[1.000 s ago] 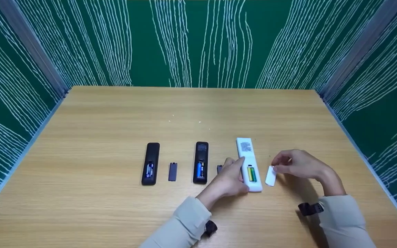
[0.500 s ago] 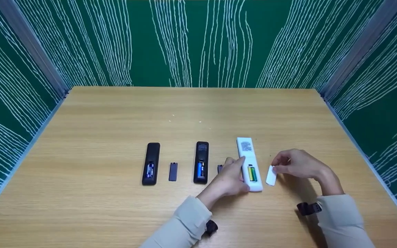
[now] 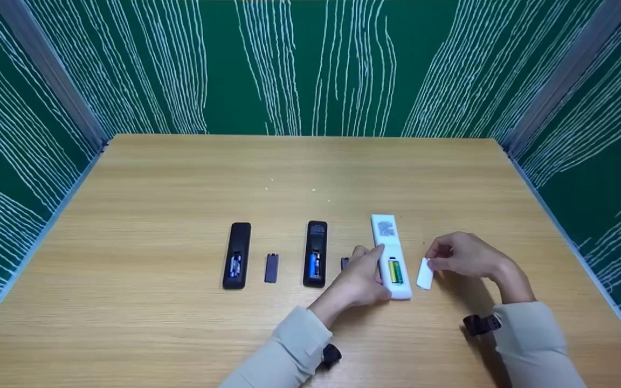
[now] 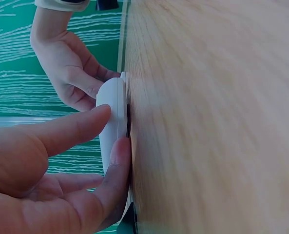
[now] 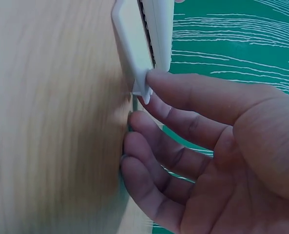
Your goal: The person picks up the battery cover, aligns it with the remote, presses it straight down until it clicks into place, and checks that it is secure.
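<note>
A white remote control (image 3: 389, 245) lies back side up on the table, its battery bay uncovered with yellow-green batteries (image 3: 395, 271) inside. My left hand (image 3: 359, 279) grips its lower left side; the left wrist view has the thumb on the edge of the remote (image 4: 113, 95). Just to the right, a small white battery cover (image 3: 424, 275) is pinched at its upper end by my right hand (image 3: 471, 257). In the right wrist view, the thumb presses the tip of that cover (image 5: 132, 46), and the other fingers curl beneath, near the table.
Two black remotes, one at left (image 3: 236, 256) and one in the middle (image 3: 316, 253), lie with batteries showing. A dark battery cover (image 3: 271, 268) sits between them. Another dark cover (image 3: 344, 263) is mostly hidden behind my left hand. Tiny white specks dot the wooden table (image 3: 181, 323).
</note>
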`<action>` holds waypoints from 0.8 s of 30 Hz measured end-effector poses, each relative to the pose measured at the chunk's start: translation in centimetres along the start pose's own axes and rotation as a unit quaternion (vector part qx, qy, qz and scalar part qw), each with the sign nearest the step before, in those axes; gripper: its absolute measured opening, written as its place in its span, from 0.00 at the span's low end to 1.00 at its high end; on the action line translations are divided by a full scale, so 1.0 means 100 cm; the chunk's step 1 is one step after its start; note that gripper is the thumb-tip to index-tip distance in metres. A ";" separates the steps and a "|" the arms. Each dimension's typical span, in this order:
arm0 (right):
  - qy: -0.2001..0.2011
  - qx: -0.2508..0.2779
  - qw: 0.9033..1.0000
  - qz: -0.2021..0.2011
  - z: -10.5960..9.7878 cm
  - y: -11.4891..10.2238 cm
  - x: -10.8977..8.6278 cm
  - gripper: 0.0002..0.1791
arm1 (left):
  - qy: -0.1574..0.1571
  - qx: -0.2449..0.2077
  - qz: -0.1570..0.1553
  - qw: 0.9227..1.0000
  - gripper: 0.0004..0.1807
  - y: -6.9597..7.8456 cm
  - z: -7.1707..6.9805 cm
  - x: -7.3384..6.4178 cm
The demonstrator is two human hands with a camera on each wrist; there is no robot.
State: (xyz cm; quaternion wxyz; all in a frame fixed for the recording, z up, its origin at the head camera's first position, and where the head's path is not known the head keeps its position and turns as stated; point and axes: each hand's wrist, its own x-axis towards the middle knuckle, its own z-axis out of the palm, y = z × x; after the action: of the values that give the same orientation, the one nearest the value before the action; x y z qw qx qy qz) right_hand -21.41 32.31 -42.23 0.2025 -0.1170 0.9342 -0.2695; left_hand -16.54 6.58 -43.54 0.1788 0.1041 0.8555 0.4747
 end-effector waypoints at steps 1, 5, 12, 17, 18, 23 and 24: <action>0.000 0.000 1.000 0.000 0.000 0.000 0.001 0.08 | 0.000 0.002 -0.002 1.000 0.56 0.000 0.000 0.000; -0.002 -0.003 1.000 0.001 -0.002 -0.001 0.002 0.07 | 0.002 0.002 -0.004 1.000 0.57 0.000 0.000 0.000; -0.003 -0.001 1.000 -0.003 -0.007 -0.002 0.004 0.08 | 0.002 -0.004 -0.013 1.000 0.57 0.002 0.000 -0.001; 0.001 0.013 1.000 -0.008 -0.009 -0.005 0.006 0.07 | 0.002 -0.004 -0.014 1.000 0.58 0.002 0.000 0.000; 0.001 0.017 1.000 -0.008 -0.010 -0.006 0.006 0.07 | 0.001 -0.005 -0.014 1.000 0.58 0.002 0.000 0.000; 0.007 0.030 0.999 -0.011 -0.011 -0.009 0.009 0.06 | -0.002 -0.006 -0.011 1.000 0.57 0.001 -0.001 -0.001; 0.008 0.030 0.999 -0.014 -0.012 -0.010 0.009 0.06 | -0.002 -0.003 -0.009 1.000 0.57 0.000 -0.001 -0.001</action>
State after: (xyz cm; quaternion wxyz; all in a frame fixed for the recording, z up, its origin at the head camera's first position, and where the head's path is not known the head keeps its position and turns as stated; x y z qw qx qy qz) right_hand -22.64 31.74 -41.06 0.1946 -0.1222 0.9256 -0.3008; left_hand -16.52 6.49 -43.46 0.1852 0.0972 0.8543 0.4758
